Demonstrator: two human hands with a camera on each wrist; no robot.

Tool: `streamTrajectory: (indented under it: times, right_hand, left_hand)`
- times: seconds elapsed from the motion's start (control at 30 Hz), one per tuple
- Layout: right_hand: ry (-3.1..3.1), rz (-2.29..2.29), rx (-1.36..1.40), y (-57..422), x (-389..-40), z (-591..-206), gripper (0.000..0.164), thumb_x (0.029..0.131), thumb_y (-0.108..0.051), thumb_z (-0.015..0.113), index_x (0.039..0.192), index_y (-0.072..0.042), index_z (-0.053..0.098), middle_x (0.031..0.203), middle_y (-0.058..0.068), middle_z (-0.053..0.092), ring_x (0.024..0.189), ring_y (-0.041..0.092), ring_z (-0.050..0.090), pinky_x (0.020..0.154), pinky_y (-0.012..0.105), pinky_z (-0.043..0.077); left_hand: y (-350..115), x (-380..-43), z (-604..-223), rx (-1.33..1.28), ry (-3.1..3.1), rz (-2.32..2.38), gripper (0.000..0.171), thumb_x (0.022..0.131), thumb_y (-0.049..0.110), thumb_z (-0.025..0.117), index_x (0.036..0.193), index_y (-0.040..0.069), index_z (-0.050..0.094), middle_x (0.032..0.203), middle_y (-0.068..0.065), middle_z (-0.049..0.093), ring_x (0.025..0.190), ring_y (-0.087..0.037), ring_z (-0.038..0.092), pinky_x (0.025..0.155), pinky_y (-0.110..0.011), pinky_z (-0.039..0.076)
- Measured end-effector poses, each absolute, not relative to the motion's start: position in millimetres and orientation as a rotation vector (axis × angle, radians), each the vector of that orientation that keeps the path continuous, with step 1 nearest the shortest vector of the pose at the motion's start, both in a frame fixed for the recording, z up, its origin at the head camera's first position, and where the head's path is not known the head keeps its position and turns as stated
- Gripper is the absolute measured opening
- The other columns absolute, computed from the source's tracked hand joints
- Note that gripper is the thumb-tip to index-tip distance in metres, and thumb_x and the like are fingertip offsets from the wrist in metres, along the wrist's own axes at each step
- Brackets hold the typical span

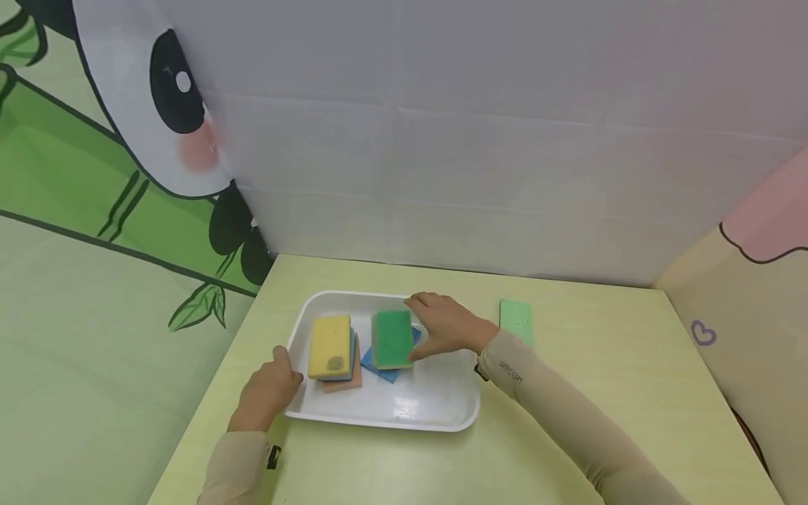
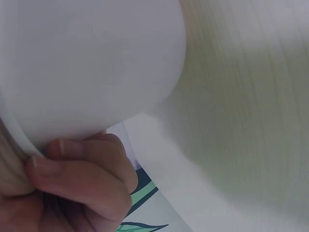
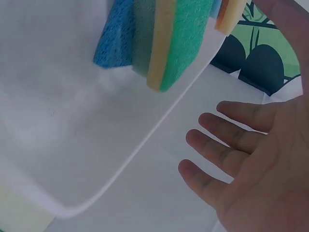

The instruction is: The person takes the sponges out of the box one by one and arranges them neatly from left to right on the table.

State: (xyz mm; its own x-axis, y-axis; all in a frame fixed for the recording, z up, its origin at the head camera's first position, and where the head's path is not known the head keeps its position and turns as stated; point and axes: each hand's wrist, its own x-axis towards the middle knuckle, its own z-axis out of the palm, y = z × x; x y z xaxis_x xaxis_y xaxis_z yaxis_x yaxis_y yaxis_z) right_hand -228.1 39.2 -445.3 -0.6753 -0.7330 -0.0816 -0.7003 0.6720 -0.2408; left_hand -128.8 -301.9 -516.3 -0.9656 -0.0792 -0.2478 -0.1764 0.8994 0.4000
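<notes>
My left hand (image 1: 268, 386) grips the left rim of a white tray (image 1: 435, 414), its fingers (image 2: 79, 186) curled at the edge in the left wrist view. Inside the tray at left, a yellow sponge (image 1: 330, 344) with a dark round mark tops a stack with a bluish sponge and a salmon sponge (image 1: 343, 386) under it. Right of it, a green sponge (image 1: 393, 337) lies over a blue sponge (image 1: 385, 374). Beside the green sponge is my right hand (image 1: 445, 324), fingers spread. The right wrist view shows those fingers (image 3: 222, 154) apart from the sponges, holding nothing.
A light green sponge (image 1: 516, 319) lies on the pale yellow table (image 1: 593, 393), right of the tray and partly behind the right forearm. White and cartoon-printed panels (image 1: 492, 175) stand along the table's back and sides.
</notes>
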Motion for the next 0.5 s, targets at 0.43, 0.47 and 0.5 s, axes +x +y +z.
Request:
streamTrajectory:
  times: [0.43,0.47,0.5]
  right_hand:
    - [2.652,-0.129,-1.223,-11.0,-224.5,-471.5,0.123,0.068,-0.067,0.08,0.155,0.001,0.026,0.155,0.019,0.032,0.142,0.034,0.031,0.112,0.049,0.028]
    - [2.651,-0.122,-1.219,-12.9,-223.8,-472.6,0.123,0.068,-0.067,0.081,0.155,0.001,0.026,0.155,0.019,0.032,0.143,0.034,0.03,0.112,0.05,0.028]
    - [2.652,-0.114,-1.217,-14.7,-223.2,-473.7,0.123,0.068,-0.067,0.08,0.155,0.001,0.026,0.155,0.018,0.032,0.143,0.033,0.03,0.112,0.05,0.028]
  left_hand:
    - [-309.8,-125.4,-513.6,-0.177,2.826,0.622,0.031,0.095,0.013,0.054,0.109,-0.007,0.034,0.076,-0.02,0.057,0.061,-0.029,0.054,0.053,-0.043,0.044]
    - [-310.7,-124.9,-513.1,-0.178,2.828,0.618,0.031,0.095,0.013,0.054,0.109,-0.007,0.034,0.076,-0.02,0.057,0.061,-0.028,0.054,0.053,-0.043,0.044]
    - [-311.8,-124.4,-512.6,-0.177,2.829,0.611,0.031,0.095,0.013,0.054,0.109,-0.006,0.034,0.076,-0.02,0.057,0.061,-0.028,0.054,0.053,-0.043,0.044]
